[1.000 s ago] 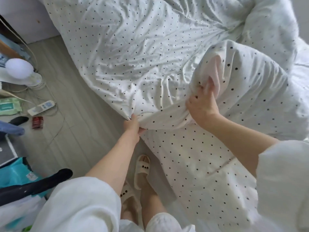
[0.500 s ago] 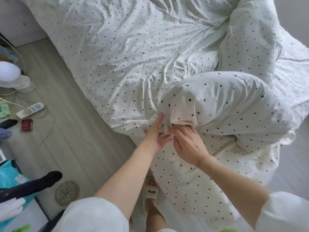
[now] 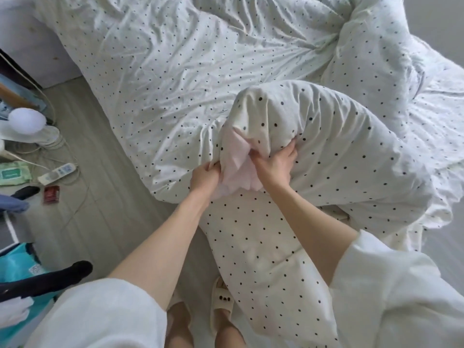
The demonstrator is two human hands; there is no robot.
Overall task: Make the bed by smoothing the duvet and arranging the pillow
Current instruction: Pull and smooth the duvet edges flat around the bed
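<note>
Person is standing at the bedside, both arms reaching down to a bunched corner of the polka-dot duvet (image 3: 326,156). The left hand (image 3: 204,175) is pinching the cover's edge, fingers curled into the cloth. The right hand (image 3: 275,165) is gripping a fold of the cover just beside it, fingers curled over the bulge. Between the two hands a pale pink inner layer (image 3: 237,167) is showing, seemingly the filling poking out of the cover.

The duvet is lying heaped and creased across the bed, one part trailing off the near edge toward the slippers (image 3: 222,300). No separate pillow can be told apart from the humps at the far right.

Risks, as judged:
- pulling the cover alone is likely to leave the pink layer bunched inside;
- the trailing part may get stepped on;
- a hard shake could sweep the remote control (image 3: 59,173) and cables on the floor.
</note>
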